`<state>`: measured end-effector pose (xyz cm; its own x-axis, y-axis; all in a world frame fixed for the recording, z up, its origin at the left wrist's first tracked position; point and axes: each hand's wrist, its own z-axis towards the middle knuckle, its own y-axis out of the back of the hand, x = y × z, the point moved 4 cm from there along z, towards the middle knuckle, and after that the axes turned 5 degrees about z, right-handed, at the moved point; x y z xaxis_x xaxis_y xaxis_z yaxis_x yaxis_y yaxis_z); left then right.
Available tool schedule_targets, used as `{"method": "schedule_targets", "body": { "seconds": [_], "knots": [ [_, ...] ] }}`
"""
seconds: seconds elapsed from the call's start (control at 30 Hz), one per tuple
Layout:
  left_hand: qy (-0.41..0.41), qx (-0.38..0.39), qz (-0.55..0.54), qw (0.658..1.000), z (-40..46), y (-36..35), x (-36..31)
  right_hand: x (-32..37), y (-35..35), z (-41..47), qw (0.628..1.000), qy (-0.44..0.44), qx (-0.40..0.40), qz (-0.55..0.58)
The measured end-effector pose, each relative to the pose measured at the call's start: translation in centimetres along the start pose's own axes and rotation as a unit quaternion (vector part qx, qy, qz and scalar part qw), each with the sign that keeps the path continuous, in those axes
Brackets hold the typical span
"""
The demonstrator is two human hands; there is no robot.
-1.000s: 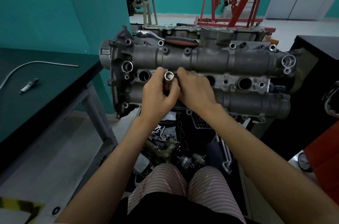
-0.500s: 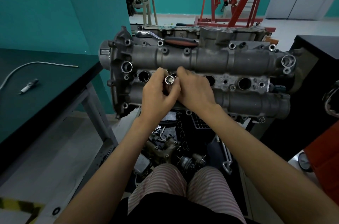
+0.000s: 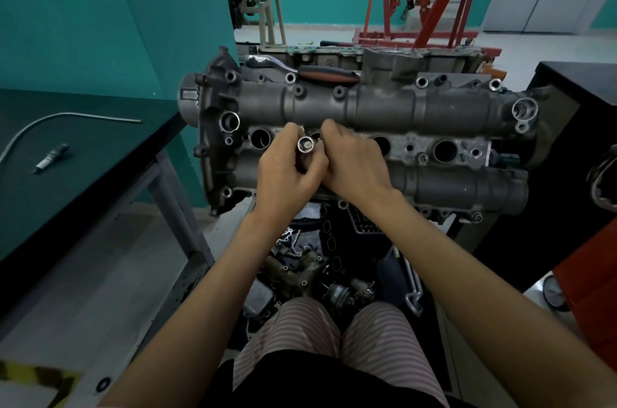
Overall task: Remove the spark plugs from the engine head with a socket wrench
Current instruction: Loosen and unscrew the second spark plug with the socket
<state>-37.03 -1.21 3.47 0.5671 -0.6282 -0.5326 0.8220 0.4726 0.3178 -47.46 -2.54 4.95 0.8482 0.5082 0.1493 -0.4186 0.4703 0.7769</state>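
**Steel socket held over the engine head**

Steel socket (image 3: 305,144) sits gripped in the left hand (image 3: 287,178), open end up. Just beside it, the right hand (image 3: 355,162) pinches the socket's far side. Beneath both hands lies the grey engine head (image 3: 434,107); beyond them rests a ratchet wrench (image 3: 300,70).

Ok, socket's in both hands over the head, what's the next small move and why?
Probably lower the socket into the plug well just behind it. The left hand holds it open end up, the right hand pinches beside it, and the ratchet handle lies unused on the engine head.
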Motion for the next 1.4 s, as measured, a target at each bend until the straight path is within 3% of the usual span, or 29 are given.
{"method": "schedule_targets", "body": {
  "seconds": [0.3, 0.57, 0.77, 1.0, 1.4],
  "knots": [
    [-0.010, -0.004, 0.023, 1.000, 0.15, 0.01, -0.09, -0.48, -0.20, 0.00, 1.000, -0.009, 0.012, -0.027],
    [0.002, -0.010, 0.009, 1.000, 0.32, -0.03, -0.05, -0.11, 0.09, 0.00, 1.000, -0.009, -0.005, 0.014],
    [-0.025, -0.003, 0.024, 0.999, 0.16, 0.03, -0.14, -0.70, -0.53, 0.12, 0.998, -0.004, 0.022, -0.052],
    [-0.004, 0.002, 0.016, 1.000, 0.27, -0.01, -0.13, -0.12, 0.02, -0.02, 1.000, -0.004, -0.006, 0.010],
    [-0.018, 0.015, 0.016, 1.000, 0.14, 0.00, -0.18, -0.27, -0.07, -0.01, 1.000, -0.008, 0.006, -0.017]
  ]
}}
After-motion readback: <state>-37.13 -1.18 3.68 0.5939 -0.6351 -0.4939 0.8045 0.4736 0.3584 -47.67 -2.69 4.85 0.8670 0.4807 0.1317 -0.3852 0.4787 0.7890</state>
